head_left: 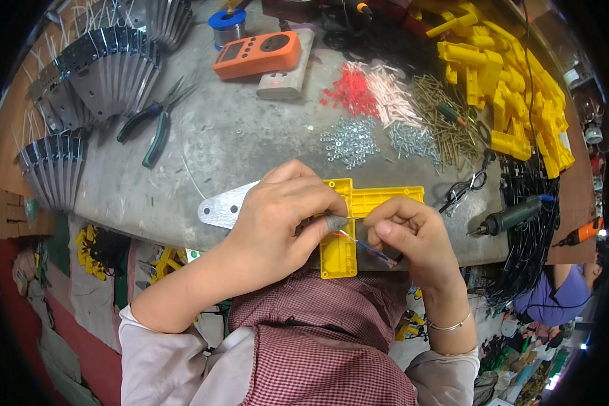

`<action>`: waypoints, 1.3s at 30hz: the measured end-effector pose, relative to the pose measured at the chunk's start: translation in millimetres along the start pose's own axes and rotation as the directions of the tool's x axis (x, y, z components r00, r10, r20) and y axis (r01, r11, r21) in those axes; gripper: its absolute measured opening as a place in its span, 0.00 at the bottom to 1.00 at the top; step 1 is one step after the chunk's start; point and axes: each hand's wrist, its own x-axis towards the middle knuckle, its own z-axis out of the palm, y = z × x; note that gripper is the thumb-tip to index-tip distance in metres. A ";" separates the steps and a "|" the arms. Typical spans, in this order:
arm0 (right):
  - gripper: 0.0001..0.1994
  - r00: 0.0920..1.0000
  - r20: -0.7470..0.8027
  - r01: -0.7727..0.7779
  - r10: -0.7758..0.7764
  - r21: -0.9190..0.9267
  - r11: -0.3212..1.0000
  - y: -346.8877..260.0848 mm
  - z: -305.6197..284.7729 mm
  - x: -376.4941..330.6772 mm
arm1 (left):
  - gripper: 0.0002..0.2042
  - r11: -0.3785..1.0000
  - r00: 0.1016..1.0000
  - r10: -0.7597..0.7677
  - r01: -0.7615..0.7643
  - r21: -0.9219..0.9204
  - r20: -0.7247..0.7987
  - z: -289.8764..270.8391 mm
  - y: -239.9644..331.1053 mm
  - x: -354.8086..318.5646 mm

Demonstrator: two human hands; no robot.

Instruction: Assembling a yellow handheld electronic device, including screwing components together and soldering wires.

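Observation:
A yellow plastic T-shaped housing (338,260) lies on the bench edge in front of me, its ribbed inner side facing up. My left hand (284,210) reaches over it, thumb and fingers pinched on the ends of thin wires (365,247) coloured blue, white and orange. Close beside it, my right hand (413,233) is closed too, its fingertips pinching a thin wire end above the housing. The coloured wires run below the right fingers into a dark cable. A flat silvery metal plate (216,210) with holes sticks out left from beneath my left hand.
Pliers (157,128) lie at left near fanned metal plates (111,74). Behind are an orange multimeter (257,55), power strip (284,80) and solder spool (228,28). Nuts (350,142), screws (443,111), yellow housings (514,88) and a green screwdriver-like tool (511,218) occupy the right.

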 end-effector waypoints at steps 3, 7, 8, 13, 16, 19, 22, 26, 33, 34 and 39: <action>0.12 0.999 -0.029 0.021 -0.019 0.071 0.997 -2.7 1.0 0.0 | 0.09 1.000 1.000 0.004 -0.004 -0.017 -0.001 0.8 -2.3 0.3; 0.12 0.976 0.162 -0.134 0.148 -0.097 0.986 -17.8 2.4 -2.9 | 0.08 0.999 1.000 0.000 0.000 -0.035 -0.007 0.2 -3.0 -3.0; 0.12 0.971 0.160 -0.153 0.179 -0.161 0.975 -19.5 2.4 -3.5 | 0.08 0.999 1.000 0.002 -0.002 -0.036 -0.013 -0.5 -2.3 -5.0; 0.11 0.999 0.046 0.000 0.012 -0.250 0.968 -9.9 8.8 2.7 | 0.09 1.000 1.000 0.005 -0.005 -0.028 0.009 1.0 -3.8 -1.9; 0.08 0.986 -0.167 -0.032 0.009 -0.134 0.990 -7.9 12.2 5.4 | 0.09 0.999 1.000 -0.018 0.018 -0.034 0.002 1.1 -2.1 -2.7; 0.07 0.979 -0.203 -0.010 -0.008 -0.088 0.996 -6.8 16.1 9.9 | 0.08 0.998 0.998 -0.058 0.059 -0.032 0.025 1.5 -0.8 -3.4; 0.06 0.993 -0.065 0.092 -0.100 -0.119 0.989 -1.9 19.1 14.5 | 0.08 0.998 0.998 -0.061 0.060 -0.024 -0.028 1.2 -0.6 -1.7; 0.08 0.983 -0.107 0.133 -0.147 -0.129 0.983 -5.3 23.9 10.9 | 0.09 0.997 0.996 -0.074 0.072 -0.042 -0.048 1.7 -0.6 -1.8; 0.05 0.957 -0.104 0.188 -0.270 -0.485 0.854 -12.9 23.8 12.6 | 0.09 0.999 0.999 -0.034 0.033 -0.024 -0.040 3.0 -1.6 -3.0; 0.05 0.951 -0.093 0.208 -0.296 -0.516 0.831 -12.9 22.4 14.1 | 0.10 1.000 0.998 -0.017 0.016 -0.019 -0.057 4.0 -2.2 -3.0; 0.05 0.993 -0.054 0.072 -0.103 -0.420 0.905 -23.9 17.7 16.0 | 0.13 0.984 0.988 0.134 -0.123 0.130 -0.078 4.8 -3.5 -1.7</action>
